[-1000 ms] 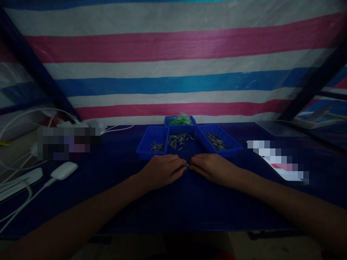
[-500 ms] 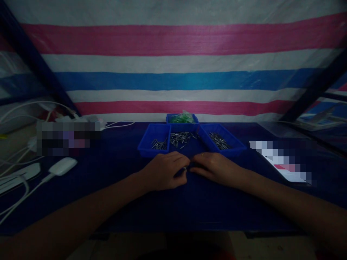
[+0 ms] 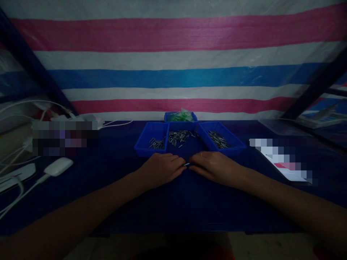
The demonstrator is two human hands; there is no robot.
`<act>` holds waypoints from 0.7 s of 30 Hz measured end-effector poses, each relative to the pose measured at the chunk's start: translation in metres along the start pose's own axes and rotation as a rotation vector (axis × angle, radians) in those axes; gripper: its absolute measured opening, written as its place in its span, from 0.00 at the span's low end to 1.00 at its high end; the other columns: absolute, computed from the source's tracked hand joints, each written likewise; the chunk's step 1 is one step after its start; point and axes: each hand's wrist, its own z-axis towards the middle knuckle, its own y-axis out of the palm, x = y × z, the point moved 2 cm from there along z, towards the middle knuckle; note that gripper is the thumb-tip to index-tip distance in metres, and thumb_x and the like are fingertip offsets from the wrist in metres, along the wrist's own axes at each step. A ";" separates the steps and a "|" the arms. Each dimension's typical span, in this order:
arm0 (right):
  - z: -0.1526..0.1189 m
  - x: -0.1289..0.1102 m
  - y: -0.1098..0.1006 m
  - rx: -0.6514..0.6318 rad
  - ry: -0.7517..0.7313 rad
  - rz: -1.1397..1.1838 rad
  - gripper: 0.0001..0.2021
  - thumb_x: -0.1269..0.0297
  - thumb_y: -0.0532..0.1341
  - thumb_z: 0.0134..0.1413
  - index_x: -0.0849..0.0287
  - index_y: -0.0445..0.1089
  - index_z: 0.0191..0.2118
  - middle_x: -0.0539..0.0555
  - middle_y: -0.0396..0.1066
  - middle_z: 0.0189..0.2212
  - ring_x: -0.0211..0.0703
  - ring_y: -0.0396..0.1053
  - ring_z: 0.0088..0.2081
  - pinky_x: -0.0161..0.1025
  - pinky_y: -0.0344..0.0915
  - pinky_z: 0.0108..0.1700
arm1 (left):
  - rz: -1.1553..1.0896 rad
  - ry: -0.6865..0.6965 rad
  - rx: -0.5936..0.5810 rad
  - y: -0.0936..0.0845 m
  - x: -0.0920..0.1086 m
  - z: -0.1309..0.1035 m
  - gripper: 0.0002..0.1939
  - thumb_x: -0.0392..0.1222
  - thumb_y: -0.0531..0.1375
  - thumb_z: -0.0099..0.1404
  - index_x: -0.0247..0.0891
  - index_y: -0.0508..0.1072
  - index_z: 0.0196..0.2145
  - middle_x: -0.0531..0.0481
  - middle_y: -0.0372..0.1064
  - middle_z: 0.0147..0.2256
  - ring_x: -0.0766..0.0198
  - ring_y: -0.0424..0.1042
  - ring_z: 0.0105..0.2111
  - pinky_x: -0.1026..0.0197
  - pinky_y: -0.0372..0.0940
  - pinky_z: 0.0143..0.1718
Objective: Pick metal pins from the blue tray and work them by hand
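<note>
head view: the left hand [image 3: 162, 169] and the right hand [image 3: 214, 164] face each other above the blue table [image 3: 189, 209], fingertips near one another. a small metal pin [image 3: 187, 164] is located in the narrow space between them. the left thumb and fingers are closed on one end of the pin. the right fingers are bent and close together at the other end; whether they grip it cannot be told in the dim light.

beyond the hands, three blue trays are arranged around a loose pile of pins [image 3: 177, 138], which lies directly on the table. the left tray [image 3: 141, 147] contains a small batch of pins [image 3: 157, 143] at its near right part. the right tray [image 3: 235, 142], set at an angle, contains a batch of pins [image 3: 217, 139] along its left side. the back tray [image 3: 176, 125] contains a clear bag with green contents [image 3: 184, 116].

at the left side, a white charger [image 3: 59, 167] with an attached cable [image 3: 38, 181] rests on the table. at the right side, a flat item with a white surface [image 3: 294, 175] lies slanted, partly masked by blurred squares. a striped sheet [image 3: 173, 77] hangs behind the table.
</note>
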 end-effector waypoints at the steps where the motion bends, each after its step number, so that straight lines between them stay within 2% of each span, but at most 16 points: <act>1: 0.000 0.000 0.000 0.002 -0.006 0.002 0.10 0.63 0.49 0.59 0.61 0.64 0.37 0.53 0.67 0.30 0.39 0.65 0.31 0.35 0.61 0.34 | 0.005 0.005 0.004 0.000 0.000 0.000 0.12 0.43 0.46 0.66 0.37 0.66 0.34 0.53 0.67 0.28 0.67 0.67 0.29 0.66 0.57 0.26; 5: -0.001 -0.002 -0.001 -0.006 -0.011 -0.004 0.10 0.63 0.49 0.59 0.61 0.64 0.35 0.53 0.67 0.29 0.38 0.65 0.31 0.35 0.61 0.34 | 0.016 0.024 0.002 0.000 0.003 0.000 0.13 0.44 0.46 0.67 0.37 0.66 0.33 0.53 0.67 0.27 0.67 0.67 0.29 0.66 0.57 0.26; 9: -0.001 -0.002 -0.001 -0.007 -0.010 -0.026 0.10 0.64 0.48 0.60 0.61 0.64 0.35 0.53 0.67 0.29 0.38 0.65 0.31 0.35 0.60 0.33 | 0.023 -0.032 -0.010 -0.002 0.002 0.001 0.13 0.45 0.47 0.66 0.36 0.66 0.30 0.53 0.66 0.27 0.67 0.67 0.28 0.66 0.57 0.26; 13: 0.000 -0.001 -0.003 0.018 0.018 -0.036 0.10 0.64 0.48 0.60 0.61 0.63 0.35 0.52 0.66 0.28 0.37 0.64 0.29 0.35 0.58 0.32 | 0.042 -0.068 -0.023 -0.003 0.001 0.001 0.11 0.42 0.48 0.64 0.36 0.64 0.27 0.54 0.65 0.24 0.67 0.67 0.26 0.65 0.56 0.25; 21: 0.003 -0.002 -0.006 -0.026 0.058 -0.012 0.07 0.66 0.50 0.58 0.61 0.61 0.32 0.52 0.66 0.27 0.36 0.63 0.27 0.33 0.56 0.30 | 0.060 -0.096 -0.022 -0.003 0.001 0.001 0.10 0.40 0.48 0.63 0.37 0.65 0.28 0.54 0.66 0.24 0.67 0.67 0.26 0.65 0.56 0.25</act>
